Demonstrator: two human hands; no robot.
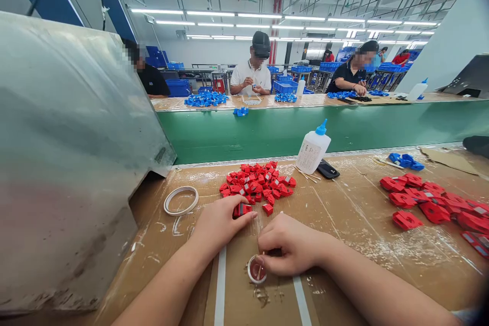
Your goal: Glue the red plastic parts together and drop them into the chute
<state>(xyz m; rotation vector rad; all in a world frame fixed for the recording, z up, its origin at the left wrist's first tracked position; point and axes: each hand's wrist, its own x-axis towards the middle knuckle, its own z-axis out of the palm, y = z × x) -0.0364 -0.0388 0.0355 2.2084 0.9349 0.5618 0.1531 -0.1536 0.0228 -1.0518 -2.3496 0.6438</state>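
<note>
Below, a round dish (249, 275) sits on flat cardboard (237, 298).

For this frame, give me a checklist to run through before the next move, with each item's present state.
1. Left hand has hold of a red part: ok.
2. Right hand is at the small round dish: ok, its fingertips are over the rim.
3. Thin stick carries enough of the dish's contents: cannot tell, too small to judge.
4. Dish sits upright on the cardboard: ok.
5. Cardboard free of smears by the dish: not ok, shiny marks show on its near side.
6. White bottle stands away from both hands: ok.
</note>
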